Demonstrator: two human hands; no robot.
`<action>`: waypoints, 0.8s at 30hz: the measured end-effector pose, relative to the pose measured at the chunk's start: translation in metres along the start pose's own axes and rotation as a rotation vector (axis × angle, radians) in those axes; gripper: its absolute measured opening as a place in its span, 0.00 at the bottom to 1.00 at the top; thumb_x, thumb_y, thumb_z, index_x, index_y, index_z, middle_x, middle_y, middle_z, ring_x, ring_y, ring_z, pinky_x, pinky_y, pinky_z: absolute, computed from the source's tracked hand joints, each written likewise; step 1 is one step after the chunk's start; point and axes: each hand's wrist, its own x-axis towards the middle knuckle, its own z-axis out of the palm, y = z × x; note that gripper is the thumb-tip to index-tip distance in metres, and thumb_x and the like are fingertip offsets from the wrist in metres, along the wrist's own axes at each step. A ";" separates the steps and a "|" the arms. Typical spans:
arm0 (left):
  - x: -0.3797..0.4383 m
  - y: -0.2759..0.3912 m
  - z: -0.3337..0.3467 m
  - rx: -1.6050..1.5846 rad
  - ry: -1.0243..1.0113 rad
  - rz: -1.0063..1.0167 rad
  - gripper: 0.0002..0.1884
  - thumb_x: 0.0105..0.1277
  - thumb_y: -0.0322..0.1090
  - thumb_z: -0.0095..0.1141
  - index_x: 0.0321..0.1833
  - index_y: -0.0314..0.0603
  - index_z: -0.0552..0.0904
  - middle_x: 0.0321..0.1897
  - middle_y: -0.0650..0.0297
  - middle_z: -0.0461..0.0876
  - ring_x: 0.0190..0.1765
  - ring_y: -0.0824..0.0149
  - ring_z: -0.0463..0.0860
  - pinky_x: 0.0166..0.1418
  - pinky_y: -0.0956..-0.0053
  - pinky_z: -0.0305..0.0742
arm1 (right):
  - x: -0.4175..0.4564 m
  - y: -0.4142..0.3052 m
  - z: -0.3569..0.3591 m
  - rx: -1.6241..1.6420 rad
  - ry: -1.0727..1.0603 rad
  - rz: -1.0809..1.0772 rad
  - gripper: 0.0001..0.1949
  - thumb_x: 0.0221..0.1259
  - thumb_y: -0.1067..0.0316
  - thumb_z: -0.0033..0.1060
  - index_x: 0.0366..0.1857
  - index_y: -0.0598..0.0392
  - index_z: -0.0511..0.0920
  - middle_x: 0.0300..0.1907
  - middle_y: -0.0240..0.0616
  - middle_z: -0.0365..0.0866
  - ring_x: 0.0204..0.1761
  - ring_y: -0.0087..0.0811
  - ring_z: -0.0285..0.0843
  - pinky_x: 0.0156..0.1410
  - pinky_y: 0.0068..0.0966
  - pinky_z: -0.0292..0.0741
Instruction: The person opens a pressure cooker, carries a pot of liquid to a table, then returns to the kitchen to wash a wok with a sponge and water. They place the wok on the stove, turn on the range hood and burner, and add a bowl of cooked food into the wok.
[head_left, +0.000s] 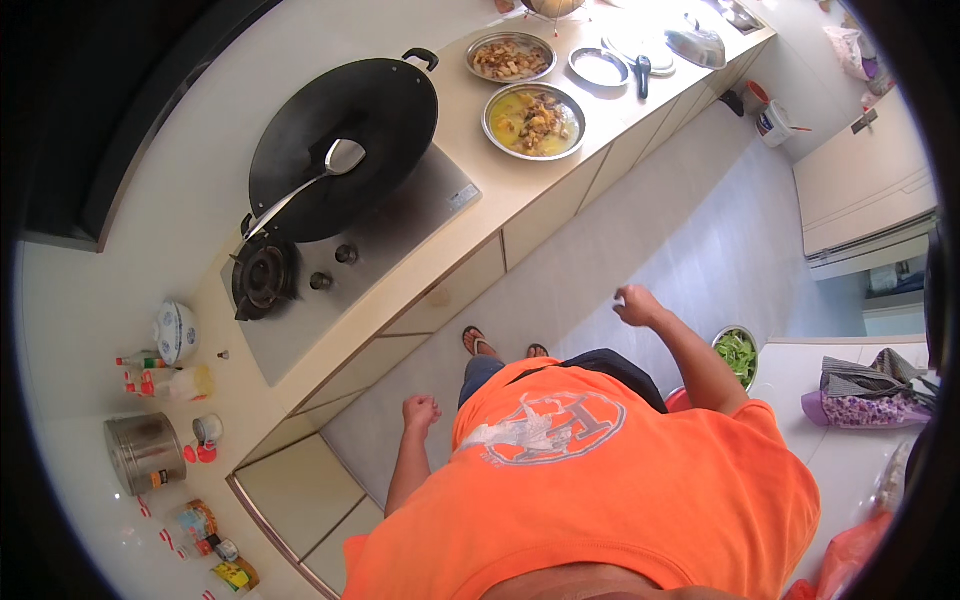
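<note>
My left hand (421, 414) hangs by my waist on the counter side, its fingers curled and nothing visible in it. On the other side, my right hand (639, 305) is held out over the floor, loosely curled, also with nothing visible. Neither hand touches anything. Ahead, a large black wok (315, 112) sits on the stainless steel gas hob (405, 210). A metal wok spatula (345, 157) lies in it, its handle across the rim. Beside the wok, one metal dish holds food in yellow broth (534, 121), and another holds browned pieces of food (511, 58).
Near the dishes are a small metal plate (599, 67) and a metal lid (696, 46). A bare burner (264, 276), a lidded steel pot (145, 454) and several bottles line the left. A bowl of green leaves (735, 356) stands at my right. Buckets (774, 124) stand on the floor.
</note>
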 end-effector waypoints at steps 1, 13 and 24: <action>0.002 -0.005 -0.003 0.024 -0.005 -0.017 0.07 0.73 0.32 0.57 0.43 0.35 0.83 0.30 0.60 0.84 0.27 0.66 0.86 0.25 0.74 0.80 | 0.014 -0.025 -0.015 -0.016 0.038 -0.075 0.17 0.59 0.63 0.66 0.48 0.63 0.84 0.40 0.58 0.87 0.41 0.56 0.87 0.53 0.46 0.83; 0.003 0.006 -0.028 0.096 -0.063 0.119 0.08 0.66 0.28 0.55 0.32 0.29 0.82 0.27 0.55 0.84 0.26 0.62 0.85 0.28 0.69 0.81 | 0.073 -0.397 -0.197 0.313 0.037 -0.762 0.15 0.66 0.61 0.66 0.49 0.61 0.83 0.34 0.49 0.88 0.41 0.49 0.88 0.49 0.39 0.82; 0.083 -0.068 -0.076 -0.169 0.007 -0.033 0.09 0.65 0.32 0.58 0.29 0.34 0.84 0.26 0.53 0.87 0.28 0.57 0.88 0.30 0.61 0.81 | 0.250 -0.577 -0.121 0.292 -0.021 -0.643 0.23 0.65 0.52 0.65 0.52 0.63 0.84 0.42 0.56 0.88 0.49 0.51 0.86 0.58 0.40 0.80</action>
